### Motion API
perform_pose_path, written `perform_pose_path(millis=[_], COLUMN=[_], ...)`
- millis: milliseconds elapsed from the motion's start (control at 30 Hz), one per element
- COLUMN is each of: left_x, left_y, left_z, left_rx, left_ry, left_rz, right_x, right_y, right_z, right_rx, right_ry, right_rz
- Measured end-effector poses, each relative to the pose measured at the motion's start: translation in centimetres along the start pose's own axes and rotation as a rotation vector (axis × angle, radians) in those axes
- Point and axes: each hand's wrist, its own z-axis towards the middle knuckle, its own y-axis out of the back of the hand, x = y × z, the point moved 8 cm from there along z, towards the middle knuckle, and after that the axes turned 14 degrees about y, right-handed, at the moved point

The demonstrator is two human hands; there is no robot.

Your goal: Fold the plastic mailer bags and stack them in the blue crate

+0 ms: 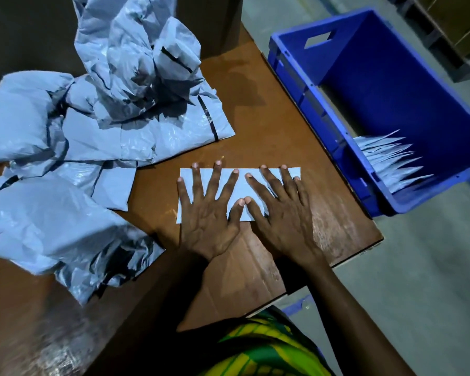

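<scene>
A folded grey mailer bag lies flat as a narrow rectangle on the brown table. My left hand presses its left half with straight, spread fingers. My right hand presses its right half the same way, and the two thumbs touch at the middle. A blue crate stands to the right of the table, with several folded mailers stacked at its near end. A big heap of loose, crumpled grey mailer bags covers the table's left side.
The table's right edge runs next to the crate, above a grey floor. A brown cardboard box wall stands behind the heap. My green and yellow clothing shows at the bottom.
</scene>
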Motion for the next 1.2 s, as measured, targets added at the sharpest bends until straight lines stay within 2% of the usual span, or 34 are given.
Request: perform_pose_path(millis=[100,300,400,500,600,800,933,1200], left_x=[0.2,0.5,3.0,5.9,6.4,6.5,6.4,7.2], left_y=[0.0,0.1,0.6,1.3,1.0,1.3,1.3,1.8], left_z=[-0.2,0.2,0.5,0.5,0.1,0.0,0.0,-0.4], left_rx=[0.017,0.076,0.068,-0.007,-0.025,-0.102,-0.119,-0.157], left_ry=[0.024,-0.004,0.089,0.187,0.165,0.162,0.162,0.175], left_rz=[0.013,-0.042,-0.162,-0.182,-0.074,-0.048,-0.052,-0.068], right_x=[0.2,0.1,1.2,5.0,7.6,4.7,1.6,-1.3], right_y=[0.1,-0.1,0.6,0.2,-2.2,-2.1,-0.5,1.3], right_z=[-0.5,-0.1,0.6,2.8,4.1,3.0,1.1,-1.2], right_rx=[-0.029,0.027,0.003,-0.023,0.036,0.01,0.027,0.03], right_ry=[-0.03,-0.054,-0.069,0.019,0.09,0.134,0.083,-0.046], right_rz=[-0.008,0.008,-0.012,0.034,0.072,-0.011,-0.079,0.085])
